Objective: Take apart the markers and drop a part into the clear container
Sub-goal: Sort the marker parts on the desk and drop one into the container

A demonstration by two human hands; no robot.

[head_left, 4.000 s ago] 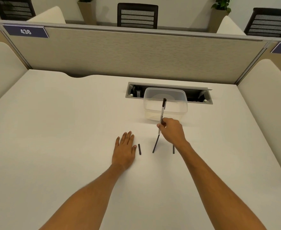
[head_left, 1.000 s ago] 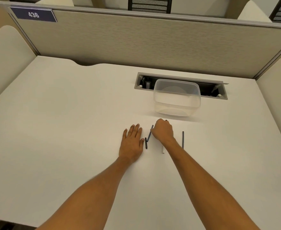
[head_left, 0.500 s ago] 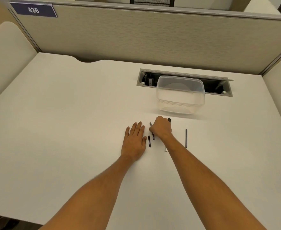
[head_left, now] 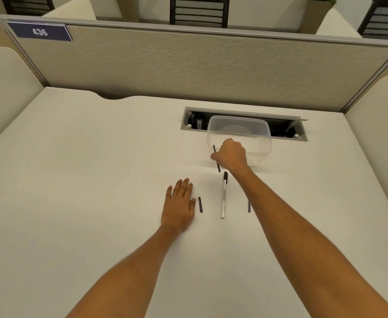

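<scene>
We have 1 head-worn camera, looking forward and down across the white counter (head_left: pixel 96 180) toward the partition (head_left: pixel 188 65), both forearms reaching in from the near edge.

The left hand (head_left: pixel 179 204) lies flat, palm down, fingers together and pointing away from the body, thumb tucked along its right side. Its bare forearm runs back toward the lower left, straight at the wrist. The right hand (head_left: pixel 231 154) reaches farther forward, raised, curled into a loose fist with the knuckles up and the back of the hand toward the camera. It grips a thin dark rod (head_left: pixel 214 149), which sticks out above and below the fist, apparently pinched between thumb and fingers, though the fingertips are hidden. The right forearm stretches long and straight from the lower right.
</scene>
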